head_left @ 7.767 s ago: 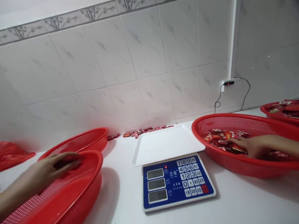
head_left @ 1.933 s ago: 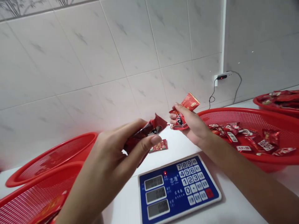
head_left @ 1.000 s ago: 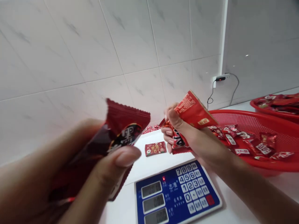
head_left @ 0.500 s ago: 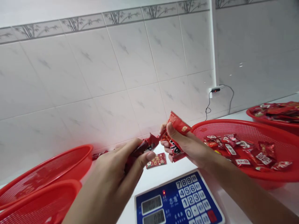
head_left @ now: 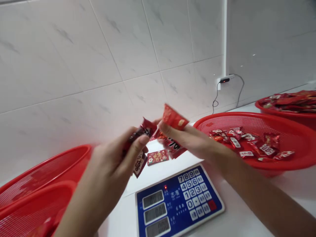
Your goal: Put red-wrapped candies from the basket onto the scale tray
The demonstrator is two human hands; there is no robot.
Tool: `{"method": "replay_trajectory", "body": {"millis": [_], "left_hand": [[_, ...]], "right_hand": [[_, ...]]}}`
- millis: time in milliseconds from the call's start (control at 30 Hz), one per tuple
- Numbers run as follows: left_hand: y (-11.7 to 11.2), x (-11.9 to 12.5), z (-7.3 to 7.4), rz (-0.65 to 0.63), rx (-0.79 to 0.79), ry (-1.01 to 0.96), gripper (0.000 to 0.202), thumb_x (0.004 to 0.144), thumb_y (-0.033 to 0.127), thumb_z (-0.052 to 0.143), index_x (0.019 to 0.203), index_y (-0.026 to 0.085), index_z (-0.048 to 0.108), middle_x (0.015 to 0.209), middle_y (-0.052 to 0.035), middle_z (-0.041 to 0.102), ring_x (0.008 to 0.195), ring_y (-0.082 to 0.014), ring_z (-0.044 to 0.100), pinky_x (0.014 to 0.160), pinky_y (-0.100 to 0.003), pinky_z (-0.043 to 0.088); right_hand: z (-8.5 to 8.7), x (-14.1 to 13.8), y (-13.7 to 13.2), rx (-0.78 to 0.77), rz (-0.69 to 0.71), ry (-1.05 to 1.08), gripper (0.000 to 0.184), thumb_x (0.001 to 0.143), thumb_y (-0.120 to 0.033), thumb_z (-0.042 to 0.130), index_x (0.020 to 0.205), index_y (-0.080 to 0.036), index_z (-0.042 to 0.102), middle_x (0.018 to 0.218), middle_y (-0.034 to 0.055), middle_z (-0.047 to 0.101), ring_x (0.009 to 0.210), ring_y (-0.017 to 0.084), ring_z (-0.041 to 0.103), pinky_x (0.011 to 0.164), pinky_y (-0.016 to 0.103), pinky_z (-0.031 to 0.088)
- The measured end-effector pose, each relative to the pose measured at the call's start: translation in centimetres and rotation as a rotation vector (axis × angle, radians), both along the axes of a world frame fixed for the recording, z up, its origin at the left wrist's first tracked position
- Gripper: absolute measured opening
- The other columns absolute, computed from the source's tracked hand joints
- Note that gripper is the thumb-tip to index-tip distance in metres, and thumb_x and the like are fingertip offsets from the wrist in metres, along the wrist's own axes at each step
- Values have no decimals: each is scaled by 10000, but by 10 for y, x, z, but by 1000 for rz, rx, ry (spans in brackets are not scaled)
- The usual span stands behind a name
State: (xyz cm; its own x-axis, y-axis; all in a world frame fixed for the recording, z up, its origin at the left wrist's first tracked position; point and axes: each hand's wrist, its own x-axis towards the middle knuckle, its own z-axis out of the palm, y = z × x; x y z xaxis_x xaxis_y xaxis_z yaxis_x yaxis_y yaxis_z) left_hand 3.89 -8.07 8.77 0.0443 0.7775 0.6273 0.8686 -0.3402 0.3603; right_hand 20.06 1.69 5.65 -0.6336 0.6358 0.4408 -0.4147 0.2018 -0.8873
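My left hand (head_left: 111,161) is closed on a dark red candy packet (head_left: 140,138), held up over the white scale tray (head_left: 160,169). My right hand (head_left: 187,140) is closed on a few bright red packets (head_left: 172,131), close beside the left hand's packet. A single red packet (head_left: 158,157) lies flat on the tray beneath both hands. The blue digital scale panel (head_left: 179,200) sits in front of the tray.
A red mesh basket (head_left: 291,158) on the right holds several red packets (head_left: 247,144). Another red basket (head_left: 286,107) of packets is at the far right. Two red baskets (head_left: 37,184) overlap at the left. A charger and cable (head_left: 223,80) hang on the tiled wall.
Both hands have moved slightly left and lower in view, still holding their packets close together. The camera has tilted down, so the scale panel shows more fully.
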Motion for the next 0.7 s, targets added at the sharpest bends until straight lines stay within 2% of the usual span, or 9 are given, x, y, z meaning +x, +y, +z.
{"method": "replay_trajectory", "body": {"millis": [67, 167, 233, 333, 467, 533, 633, 667, 700], "left_hand": [[16, 1, -4, 14, -53, 157, 307, 920, 466, 433, 791, 241, 598, 546, 22, 556, 456, -156, 511, 423, -267, 359], [34, -1, -13, 74, -6, 257, 325, 892, 439, 412, 690, 218, 539, 634, -26, 597, 527, -179, 549, 483, -299, 380], [41, -4, -18, 69, 2, 225, 259, 879, 418, 429, 773, 214, 549, 695, -38, 628, 587, -192, 582, 529, -314, 417], [44, -3, -23, 71, 81, 133, 211, 873, 340, 461, 1025, 205, 524, 869, -64, 664, 718, -204, 628, 613, -329, 476], [43, 2, -23, 14, 182, 126, 179, 927, 291, 425, 1060, 209, 513, 979, -74, 634, 801, -195, 620, 707, -343, 509], [44, 3, -21, 7, 191, 98, 183, 950, 306, 414, 1076, 208, 505, 975, -76, 639, 855, -219, 612, 758, -374, 521], [45, 8, -22, 102, 256, 180, 222, 955, 337, 432, 1106, 198, 516, 1056, -127, 630, 1054, -320, 551, 900, -513, 479], [43, 15, -25, 126, 316, 221, 241, 952, 329, 447, 1138, 192, 517, 1118, -148, 610, 1121, -348, 515, 944, -554, 445], [40, 25, -30, 134, 388, 253, 266, 949, 307, 458, 1179, 183, 509, 1182, -166, 579, 1164, -362, 487, 972, -576, 419]], "right_hand": [[-9, -13, 3, -3, 50, 69, 419, 756, -618, 676, 826, -206, 641, 744, -1, 596, 668, 124, 543, 618, 258, 453], [-24, -34, 10, -159, 54, 138, 435, 708, -622, 717, 765, -200, 625, 723, 5, 600, 689, 141, 563, 637, 277, 472], [-30, -43, 13, -274, -6, 194, 434, 665, -603, 761, 778, -205, 631, 715, 1, 605, 675, 141, 566, 612, 274, 474], [-34, -47, 15, -433, -50, 243, 448, 605, -570, 817, 785, -208, 624, 697, -10, 588, 621, 128, 544, 571, 272, 475], [-34, -46, 18, -481, 247, 240, 420, 621, -524, 828, 809, -193, 650, 716, 9, 594, 639, 141, 547, 598, 308, 508], [-33, -46, 19, -488, 292, 283, 378, 623, -449, 847, 821, -194, 652, 733, 4, 594, 652, 132, 543, 620, 303, 510], [-32, -45, 19, -555, 160, 328, 372, 603, -404, 861, 783, -194, 613, 722, -2, 582, 643, 125, 537, 623, 299, 502], [-31, -44, 20, -551, 82, 333, 369, 623, -427, 844, 771, -196, 597, 724, 5, 582, 653, 132, 544, 634, 306, 503], [-31, -43, 21, -475, -17, 307, 361, 675, -473, 797, 770, -201, 580, 732, 15, 584, 666, 141, 554, 643, 314, 508]]}}
